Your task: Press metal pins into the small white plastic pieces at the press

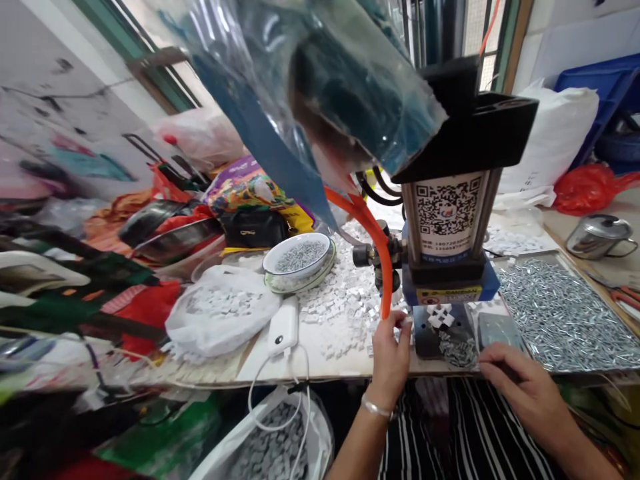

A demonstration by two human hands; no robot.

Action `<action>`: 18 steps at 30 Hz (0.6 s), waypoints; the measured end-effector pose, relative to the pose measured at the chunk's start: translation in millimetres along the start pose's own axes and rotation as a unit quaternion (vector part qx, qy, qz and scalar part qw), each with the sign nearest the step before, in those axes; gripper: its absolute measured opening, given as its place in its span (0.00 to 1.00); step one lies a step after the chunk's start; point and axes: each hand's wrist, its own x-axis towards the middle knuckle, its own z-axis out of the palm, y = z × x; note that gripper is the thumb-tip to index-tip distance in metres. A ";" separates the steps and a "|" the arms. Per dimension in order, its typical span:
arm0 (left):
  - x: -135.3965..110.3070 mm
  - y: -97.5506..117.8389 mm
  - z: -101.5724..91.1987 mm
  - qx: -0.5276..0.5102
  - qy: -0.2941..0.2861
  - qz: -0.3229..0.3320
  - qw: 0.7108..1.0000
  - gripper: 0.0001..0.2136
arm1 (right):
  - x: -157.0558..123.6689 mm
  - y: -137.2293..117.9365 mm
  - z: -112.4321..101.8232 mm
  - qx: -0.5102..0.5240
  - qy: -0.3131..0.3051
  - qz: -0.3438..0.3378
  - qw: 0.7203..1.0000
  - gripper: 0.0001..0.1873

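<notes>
My left hand [391, 350], with a bangle on its wrist, is closed in a pinch at the left side of the press base [425, 340]. A small pale bit shows at its fingertips, too small to name. My right hand [523, 387] is closed too, thumb and finger together beside a small heap of metal pins [457, 348] at the front of the base; what it holds, if anything, is hidden. Small white plastic pieces [440, 315] lie on the base under the press [447, 227]. An orange hose [384, 267] hangs just above my left hand.
Loose white pieces [345, 293] cover the table behind my left hand. A tray of metal pins [565, 313] lies at right, near orange-handled scissors [625, 293] and a metal mug [600, 237]. A bowl [320, 263], a power bank [284, 327] and a white bag [175, 333] stand left.
</notes>
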 end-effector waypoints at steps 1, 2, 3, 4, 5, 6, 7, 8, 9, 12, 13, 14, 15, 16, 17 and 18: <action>-7.9 5.9 -0.4 -0.081 -0.024 -0.042 0.996 0.05 | 4.9 -6.0 7.2 0.011 -0.010 -0.011 1.000 0.11; -16.1 12.4 -0.2 -0.156 -0.055 -0.083 0.983 0.07 | 9.9 -11.2 14.6 0.022 -0.020 -0.026 0.999 0.11; -24.0 18.9 0.3 -0.218 -0.089 -0.115 0.965 0.09 | 14.7 -15.2 21.9 0.031 -0.028 -0.038 0.998 0.11; -31.1 25.0 0.9 -0.265 -0.115 -0.138 0.947 0.11 | 19.1 -17.8 28.5 0.036 -0.030 -0.046 0.998 0.11; -37.1 30.4 1.3 -0.301 -0.133 -0.154 0.932 0.13 | 22.9 -19.2 33.9 0.040 -0.031 -0.050 0.997 0.11; -41.7 34.7 1.2 -0.325 -0.142 -0.164 0.921 0.14 | 26.0 -19.4 37.8 0.041 -0.030 -0.048 0.998 0.11; -44.9 37.8 0.7 -0.340 -0.145 -0.170 0.913 0.14 | 28.2 -18.7 40.0 0.039 -0.027 -0.044 0.998 0.11; -46.7 39.7 -0.1 -0.348 -0.146 -0.175 0.909 0.14 | 29.6 -17.6 40.7 0.037 -0.023 -0.039 0.998 0.10; -47.3 40.5 -0.9 -0.351 -0.147 -0.179 0.907 0.15 | 30.3 -16.5 40.0 0.035 -0.020 -0.035 0.999 0.10; -45.8 38.0 -0.9 -0.342 -0.152 -0.180 0.910 0.14 | 29.5 -15.5 34.0 0.035 -0.007 -0.025 0.999 0.10; -45.1 36.5 0.3 -0.337 -0.149 -0.175 0.913 0.14 | 29.1 -16.2 32.0 0.035 -0.004 -0.025 0.999 0.10; -44.5 35.1 2.2 -0.333 -0.145 -0.169 0.916 0.13 | 29.0 -17.3 30.6 0.034 -0.002 -0.028 0.999 0.10; -44.3 34.1 4.5 -0.329 -0.143 -0.163 0.919 0.12 | 29.1 -18.4 29.7 0.030 -0.001 -0.035 0.999 0.10; -44.2 33.5 6.9 -0.328 -0.141 -0.158 0.921 0.11 | 29.5 -19.3 29.5 0.025 -0.001 -0.046 0.999 0.10; -44.3 33.3 9.2 -0.327 -0.138 -0.154 0.922 0.10 | 30.3 -20.0 29.7 0.018 -0.003 -0.059 0.998 0.09; -44.4 33.5 11.2 -0.329 -0.137 -0.152 0.922 0.09 | 31.1 -20.3 30.1 0.012 -0.004 -0.071 0.997 0.09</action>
